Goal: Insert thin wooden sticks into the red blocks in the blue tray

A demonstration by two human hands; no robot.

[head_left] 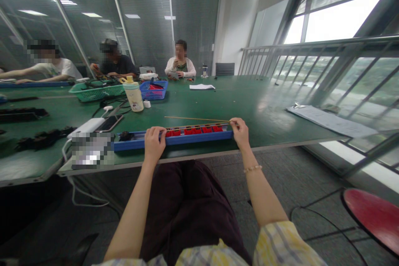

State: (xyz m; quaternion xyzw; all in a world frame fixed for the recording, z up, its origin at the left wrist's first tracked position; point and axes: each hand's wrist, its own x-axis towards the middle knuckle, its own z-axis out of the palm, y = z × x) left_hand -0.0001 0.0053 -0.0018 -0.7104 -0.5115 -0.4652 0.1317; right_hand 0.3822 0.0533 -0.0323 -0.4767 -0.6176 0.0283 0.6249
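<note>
A long blue tray (193, 138) lies along the near table edge, holding several red blocks (189, 131) in a row and a dark lump (126, 136) at its left end. My right hand (240, 134) is closed at the tray's right end, its fingertips pinching a thin yellowish strip (196, 118). One length of the strip reaches left above the table behind the tray; another thin line runs over the red blocks between both hands. My left hand (154, 144) is closed over the tray's left half, thumb and finger pinched on that line; its exact end is hidden.
Left of the tray lie a phone (110, 123), a white power strip (87, 126) and cables. Beyond stand a yellow-lidded cup (134, 96), a green basket (96, 93) and a blue basket (154, 93). A clipboard (330, 121) lies right. Several people sit across the table.
</note>
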